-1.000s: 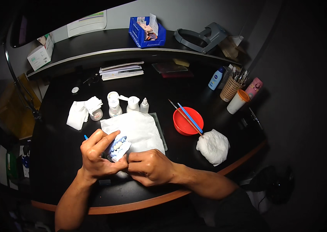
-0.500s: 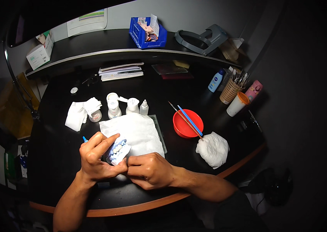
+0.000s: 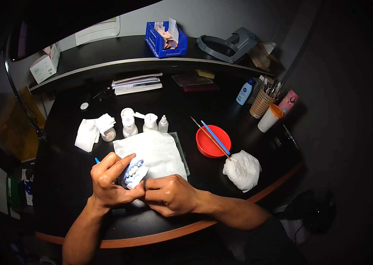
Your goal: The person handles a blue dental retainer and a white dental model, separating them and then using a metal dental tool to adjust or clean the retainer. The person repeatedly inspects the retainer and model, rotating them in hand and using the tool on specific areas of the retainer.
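Observation:
A blue and white dental model (image 3: pixel 134 173) with pale teeth is gripped between the fingers and thumb of my left hand (image 3: pixel 108 180). Behind that hand a small blue tip (image 3: pixel 97 160) pokes out; the rest of it is hidden. My right hand (image 3: pixel 171 194) is closed in a pinch against the model's lower right side, touching my left thumb. Whatever its fingers hold cannot be made out. Under and beyond the model lies a white paper towel (image 3: pixel 160 152), partly over a glass slab (image 3: pixel 182 154).
Beyond the towel stand white bottles (image 3: pixel 129 123) and folded tissue (image 3: pixel 87 134). To the right are a red bowl (image 3: pixel 213 151) with a brush (image 3: pixel 205 130) and blue-handled tool across it, and a crumpled paper wad (image 3: pixel 242 171). Farther right stand a tool cup (image 3: pixel 262 105) and lotion bottle (image 3: pixel 245 92).
The whole view has shifted slightly. Both hands and the dental model keep practically the same pose.

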`<act>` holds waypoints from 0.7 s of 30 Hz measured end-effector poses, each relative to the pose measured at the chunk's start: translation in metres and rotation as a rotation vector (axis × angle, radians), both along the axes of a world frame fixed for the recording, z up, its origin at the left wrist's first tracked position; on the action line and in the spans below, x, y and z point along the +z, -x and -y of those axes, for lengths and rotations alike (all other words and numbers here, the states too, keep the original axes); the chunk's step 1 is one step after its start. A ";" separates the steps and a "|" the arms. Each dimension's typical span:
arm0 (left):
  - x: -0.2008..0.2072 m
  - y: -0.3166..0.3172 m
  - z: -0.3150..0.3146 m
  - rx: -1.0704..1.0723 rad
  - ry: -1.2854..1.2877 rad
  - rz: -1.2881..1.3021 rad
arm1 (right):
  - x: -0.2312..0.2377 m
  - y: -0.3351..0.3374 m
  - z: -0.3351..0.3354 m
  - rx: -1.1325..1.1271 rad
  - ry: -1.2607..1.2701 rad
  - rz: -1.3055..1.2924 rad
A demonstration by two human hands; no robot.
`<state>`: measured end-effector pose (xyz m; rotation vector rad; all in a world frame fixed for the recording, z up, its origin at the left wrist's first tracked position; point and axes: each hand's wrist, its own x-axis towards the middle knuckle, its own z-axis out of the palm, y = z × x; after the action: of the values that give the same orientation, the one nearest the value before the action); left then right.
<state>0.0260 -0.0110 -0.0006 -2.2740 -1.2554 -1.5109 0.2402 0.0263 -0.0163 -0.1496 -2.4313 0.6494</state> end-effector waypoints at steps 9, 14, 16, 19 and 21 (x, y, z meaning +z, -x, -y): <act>-0.003 -0.002 -0.002 -0.011 0.003 0.006 | 0.001 -0.002 0.001 -0.005 0.007 0.013; -0.002 0.001 0.000 -0.010 0.015 0.004 | -0.001 0.000 0.002 -0.001 0.005 0.001; -0.004 0.000 -0.001 -0.012 0.004 0.004 | 0.000 0.000 0.002 -0.001 0.010 0.010; -0.003 -0.004 -0.003 -0.021 0.002 0.015 | -0.002 -0.003 0.001 -0.005 0.020 0.021; -0.004 -0.004 -0.002 -0.018 0.007 0.003 | -0.001 -0.005 0.001 -0.010 0.018 0.025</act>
<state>0.0297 -0.0088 -0.0041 -2.2943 -1.2470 -1.5183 0.2451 0.0252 -0.0175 -0.1777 -2.4477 0.6684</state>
